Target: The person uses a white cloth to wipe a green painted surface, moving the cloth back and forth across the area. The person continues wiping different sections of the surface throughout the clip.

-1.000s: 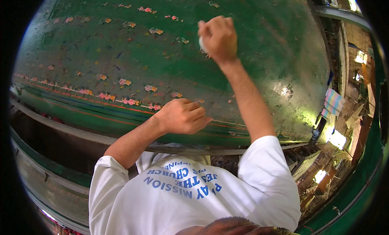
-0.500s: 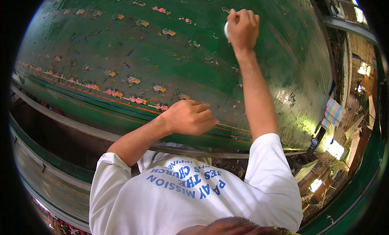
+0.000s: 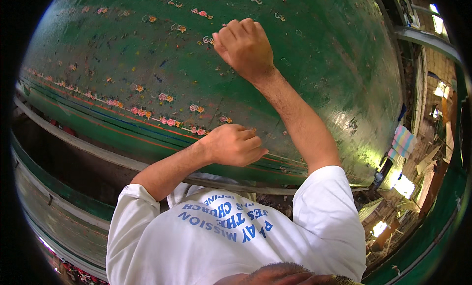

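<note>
A large green board spreads out before me, marked with rows of small pink, orange and white stuck-on patterns. Over its middle, my right hand is closed with its knuckles up, beside a white and orange pattern. Whatever its fingers hold is hidden beneath the hand. Close to the board's near edge, my left hand is curled into a fist, and its inside is out of sight. A small orange and pink pattern lies just beyond the left knuckles.
Orange and dark lines run along the board's near side, with a grey rail in front of it. A striped cloth hangs at the right corner. Wood scraps lie beyond, and another green surface is at the lower left.
My right hand has swept left and a little toward me across the board. The white round thing seen at its fingers before is now hidden. My left hand has hardly moved.
</note>
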Motion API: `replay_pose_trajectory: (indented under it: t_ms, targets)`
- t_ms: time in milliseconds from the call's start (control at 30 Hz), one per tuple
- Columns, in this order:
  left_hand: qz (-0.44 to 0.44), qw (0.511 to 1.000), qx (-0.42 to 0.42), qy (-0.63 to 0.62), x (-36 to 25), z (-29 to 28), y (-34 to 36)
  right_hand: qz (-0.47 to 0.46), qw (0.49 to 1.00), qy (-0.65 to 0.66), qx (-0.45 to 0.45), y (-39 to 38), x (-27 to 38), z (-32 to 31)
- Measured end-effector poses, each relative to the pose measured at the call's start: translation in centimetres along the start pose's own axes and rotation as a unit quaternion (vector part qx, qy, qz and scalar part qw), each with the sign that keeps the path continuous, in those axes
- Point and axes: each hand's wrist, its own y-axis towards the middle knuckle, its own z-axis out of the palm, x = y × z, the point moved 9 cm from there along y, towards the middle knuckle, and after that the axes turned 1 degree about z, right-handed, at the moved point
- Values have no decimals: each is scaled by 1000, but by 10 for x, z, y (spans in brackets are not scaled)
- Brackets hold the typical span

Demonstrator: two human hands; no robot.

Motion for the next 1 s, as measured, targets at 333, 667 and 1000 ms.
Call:
replay_pose_trajectory:
  t_ms: [333, 667, 1000]
  targets:
    - [-1, 999, 34, 5, -3, 2, -1, 16, 999, 38, 10, -13, 27, -15]
    - [35, 999, 7, 10, -10, -8, 6, 209, 971, -116, -30, -39, -139, -44]
    - [25, 1000, -12, 13, -5, -15, 10, 156, 979, -130, -25, -36, -140, -49]
